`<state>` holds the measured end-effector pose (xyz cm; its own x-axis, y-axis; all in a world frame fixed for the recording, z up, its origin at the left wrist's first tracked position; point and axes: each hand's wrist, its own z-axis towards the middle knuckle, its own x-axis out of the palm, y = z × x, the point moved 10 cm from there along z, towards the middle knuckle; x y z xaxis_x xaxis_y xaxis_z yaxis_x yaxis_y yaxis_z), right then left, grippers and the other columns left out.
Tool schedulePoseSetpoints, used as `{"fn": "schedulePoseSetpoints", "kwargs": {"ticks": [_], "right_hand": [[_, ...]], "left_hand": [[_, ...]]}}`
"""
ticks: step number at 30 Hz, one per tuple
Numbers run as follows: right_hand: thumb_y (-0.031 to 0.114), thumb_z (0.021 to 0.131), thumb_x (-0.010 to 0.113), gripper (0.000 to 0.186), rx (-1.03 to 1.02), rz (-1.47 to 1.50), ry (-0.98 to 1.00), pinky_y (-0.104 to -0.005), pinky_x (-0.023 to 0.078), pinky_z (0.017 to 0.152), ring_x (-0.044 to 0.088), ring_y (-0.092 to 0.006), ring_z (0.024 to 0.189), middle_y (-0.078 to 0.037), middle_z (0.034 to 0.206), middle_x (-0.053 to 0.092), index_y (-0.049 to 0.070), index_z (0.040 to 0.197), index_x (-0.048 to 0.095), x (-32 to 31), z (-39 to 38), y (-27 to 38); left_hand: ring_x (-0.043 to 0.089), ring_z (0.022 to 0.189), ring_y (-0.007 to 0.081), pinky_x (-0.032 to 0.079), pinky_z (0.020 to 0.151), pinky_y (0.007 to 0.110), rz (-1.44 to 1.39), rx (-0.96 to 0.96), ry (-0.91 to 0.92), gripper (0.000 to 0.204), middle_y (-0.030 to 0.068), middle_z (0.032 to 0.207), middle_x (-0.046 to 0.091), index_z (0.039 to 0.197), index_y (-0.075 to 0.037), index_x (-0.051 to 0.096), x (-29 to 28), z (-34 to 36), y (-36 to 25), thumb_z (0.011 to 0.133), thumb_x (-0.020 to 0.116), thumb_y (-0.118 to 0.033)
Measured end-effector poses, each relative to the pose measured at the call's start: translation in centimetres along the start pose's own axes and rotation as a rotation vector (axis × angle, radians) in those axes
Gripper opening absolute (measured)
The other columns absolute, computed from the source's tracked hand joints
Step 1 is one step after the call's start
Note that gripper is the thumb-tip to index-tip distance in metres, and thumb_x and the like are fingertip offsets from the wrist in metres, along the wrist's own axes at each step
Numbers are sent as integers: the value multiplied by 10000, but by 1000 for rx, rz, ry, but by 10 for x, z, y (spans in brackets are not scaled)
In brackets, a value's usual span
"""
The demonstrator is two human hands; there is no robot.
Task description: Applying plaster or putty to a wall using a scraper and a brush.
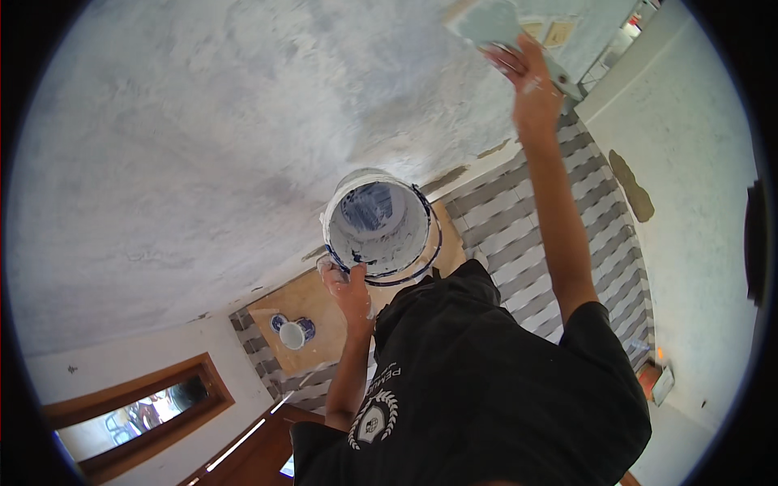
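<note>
At the upper right of the frame, the right hand (535,89) is closed around a broad, flat, pale grey-green scraper (490,23), its blade close to the large patchy grey-white plastered wall (194,138); whether the edge touches the surface, I cannot tell. Near the middle of the frame, the left hand (350,296) pinches the lower-left rim of a round white plastic bucket smeared with pale paste and dark blue stains (415,219), its thumb over the lip and its dark hoop handle hanging loose along the lower right. The step in hand looks like spreading a filler coat, and it probably goes best with the blade at a shallow slant, pressed evenly, in long overlapping strokes that thin out at the edges. Beside the cream-coloured square wall plates (559,34), just by the blade, shorter strokes drawn away from them should spare them smears. As the bucket hangs on a pinch at one side, gripping it firmly and close to the body would limit swinging, and holding it below the working patch could catch drips before they reach the grey-and-white patterned tiled floor (519,235) at right.
</note>
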<state>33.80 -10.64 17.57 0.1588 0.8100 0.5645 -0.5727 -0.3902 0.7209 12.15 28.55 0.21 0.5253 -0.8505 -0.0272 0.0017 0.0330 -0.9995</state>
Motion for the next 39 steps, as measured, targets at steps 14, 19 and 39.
{"fn": "schedulePoseSetpoints", "kwargs": {"ticks": [14, 19, 39], "right_hand": [[282, 940, 468, 481, 470, -117, 101, -381, 506, 845, 655, -258, 866, -194, 1031, 644, -80, 1255, 501, -56, -88, 25], [294, 941, 421, 554, 472, -131, 172, -386, 496, 862, 653, -263, 882, -228, 1064, 631, -115, 1315, 417, -47, -98, 49], [86, 779, 700, 323, 58, -855, 1271, -350, 529, 678, 673, -304, 771, -126, 980, 696, 52, 1099, 667, 122, -209, 15]], "left_hand": [[521, 994, 183, 401, 913, 302, -678, -121, -26, 480, 92, 1077, 536, 1137, -23, 434, 24, -4, -31, 670, 542, 15], [516, 1000, 187, 393, 927, 310, -714, -53, -20, 513, 93, 1090, 526, 1168, -26, 410, 26, -5, -37, 677, 537, 53], [500, 945, 209, 410, 855, 315, 293, 114, 9, 345, 117, 995, 496, 1011, 45, 504, 17, -6, -25, 718, 665, -43]]}}
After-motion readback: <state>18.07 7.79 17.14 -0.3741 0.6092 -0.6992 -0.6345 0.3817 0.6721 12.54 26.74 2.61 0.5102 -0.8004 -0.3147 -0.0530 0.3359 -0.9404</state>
